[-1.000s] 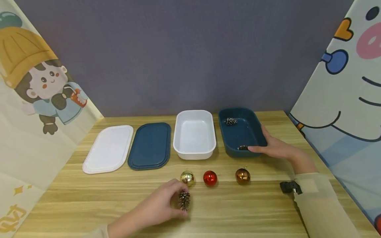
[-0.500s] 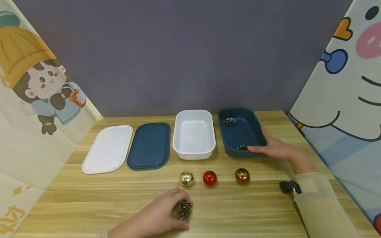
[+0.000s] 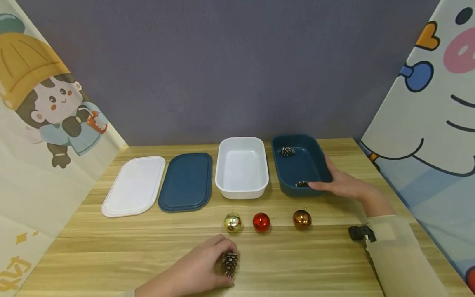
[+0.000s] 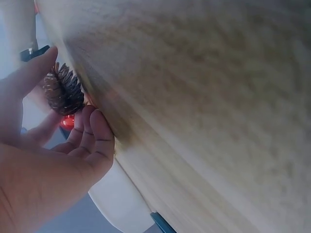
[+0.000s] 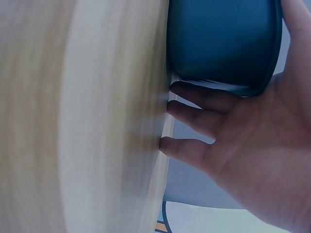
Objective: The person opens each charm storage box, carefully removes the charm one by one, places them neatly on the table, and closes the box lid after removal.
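Observation:
In the head view my left hand (image 3: pixel 202 264) pinches a pine cone (image 3: pixel 230 265) between thumb and fingers, low over the wooden table. The left wrist view shows the same cone (image 4: pixel 64 91) upright between thumb and fingertips. My right hand (image 3: pixel 343 182) rests at the near right corner of a dark blue box (image 3: pixel 283 175). Its thumb lies along the front rim and its fingers stretch down the right side, straight in the right wrist view. Inside that box are two pine cones: one at the back (image 3: pixel 287 151), another (image 3: pixel 302 184) near the front, partly hidden by the rim.
A white box (image 3: pixel 242 194) stands left of the blue one. Farther left lie a blue lid (image 3: pixel 186 181) and a white lid (image 3: pixel 134 185). Gold (image 3: pixel 232 222), red (image 3: pixel 261 222) and brown (image 3: pixel 302 219) baubles sit in a row before the boxes. Walls close in the back and sides.
My left hand has moved toward me with the pine cone, away from the gold bauble, and has stayed nearly still over the last half second. The right hand and box have not moved.

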### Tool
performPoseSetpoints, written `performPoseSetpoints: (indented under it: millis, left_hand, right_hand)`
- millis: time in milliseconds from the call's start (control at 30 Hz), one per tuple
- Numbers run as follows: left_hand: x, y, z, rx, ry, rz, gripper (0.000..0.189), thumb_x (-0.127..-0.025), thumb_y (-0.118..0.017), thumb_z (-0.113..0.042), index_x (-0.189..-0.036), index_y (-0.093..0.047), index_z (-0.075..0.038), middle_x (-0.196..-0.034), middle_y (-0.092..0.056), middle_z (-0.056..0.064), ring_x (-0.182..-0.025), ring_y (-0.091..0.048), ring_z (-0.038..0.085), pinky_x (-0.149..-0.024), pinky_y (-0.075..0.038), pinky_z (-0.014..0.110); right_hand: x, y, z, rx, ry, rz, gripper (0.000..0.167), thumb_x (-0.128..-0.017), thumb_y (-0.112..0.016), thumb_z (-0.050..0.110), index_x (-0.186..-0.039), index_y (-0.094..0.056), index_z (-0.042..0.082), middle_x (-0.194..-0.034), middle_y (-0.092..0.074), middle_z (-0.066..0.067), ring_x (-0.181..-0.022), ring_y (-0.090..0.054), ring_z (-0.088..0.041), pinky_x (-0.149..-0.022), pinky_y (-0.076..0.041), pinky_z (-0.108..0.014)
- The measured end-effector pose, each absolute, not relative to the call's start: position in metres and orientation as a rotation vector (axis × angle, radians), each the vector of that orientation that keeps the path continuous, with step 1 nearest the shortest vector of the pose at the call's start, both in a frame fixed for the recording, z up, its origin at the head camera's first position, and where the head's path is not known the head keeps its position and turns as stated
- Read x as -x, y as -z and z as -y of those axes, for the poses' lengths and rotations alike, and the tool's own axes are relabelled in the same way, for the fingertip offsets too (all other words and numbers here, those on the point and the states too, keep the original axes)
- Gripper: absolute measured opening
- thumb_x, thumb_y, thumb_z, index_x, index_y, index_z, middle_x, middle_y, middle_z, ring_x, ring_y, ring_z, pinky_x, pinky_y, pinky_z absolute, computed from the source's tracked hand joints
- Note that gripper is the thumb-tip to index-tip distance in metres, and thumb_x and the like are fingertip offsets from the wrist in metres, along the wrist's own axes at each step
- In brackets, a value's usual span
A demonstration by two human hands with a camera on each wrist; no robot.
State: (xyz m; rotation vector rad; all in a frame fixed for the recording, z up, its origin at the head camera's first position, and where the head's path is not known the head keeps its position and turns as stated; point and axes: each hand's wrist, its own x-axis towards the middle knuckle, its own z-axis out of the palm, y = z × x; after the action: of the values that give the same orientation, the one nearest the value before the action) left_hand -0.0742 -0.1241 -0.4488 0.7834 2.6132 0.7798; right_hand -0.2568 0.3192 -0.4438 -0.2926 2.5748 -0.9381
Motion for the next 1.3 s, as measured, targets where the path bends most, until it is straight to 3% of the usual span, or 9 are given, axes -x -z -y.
performPoseSetpoints:
  millis: [567, 833, 1300]
  left_hand:
    - [0.074, 0.446, 0.125, -0.757, -0.759, -2.590, 0.057, -0.080, -0.092, -0.050, -0.128, -0.065, -0.035, -0.117, -0.059, -0.018, -0.104, -0.057, -0.003, -0.096, -0.057, 0.030]
    - [0.074, 0.447, 0.122, -0.765, -0.729, -2.594, 0.059, -0.079, -0.087, -0.065, -0.126, -0.065, -0.036, -0.117, -0.061, -0.018, -0.106, -0.059, -0.001, -0.096, -0.057, 0.031]
    - [0.075, 0.437, 0.124, -0.783, -0.683, -2.619, 0.063, -0.078, -0.084, -0.070, -0.128, -0.067, -0.034, -0.120, -0.063, -0.014, -0.107, -0.061, 0.002, -0.097, -0.059, 0.034]
  right_hand:
    - [0.257, 0.443, -0.320, 0.291, 0.968, -2.548, 0.130, -0.098, -0.070, 0.059, -0.161, 0.037, 0.020, -0.173, 0.020, -0.032, -0.156, -0.001, -0.066, -0.118, -0.020, -0.084]
    - [0.258, 0.443, -0.320, 0.283, 0.956, -2.551, 0.130, -0.097, -0.070, 0.060, -0.162, 0.036, 0.019, -0.173, 0.020, -0.032, -0.156, -0.002, -0.067, -0.117, -0.021, -0.084]
    - [0.258, 0.443, -0.320, 0.282, 0.953, -2.556, 0.131, -0.097, -0.070, 0.061, -0.161, 0.037, 0.019, -0.173, 0.020, -0.032, -0.156, -0.001, -0.066, -0.118, -0.019, -0.083]
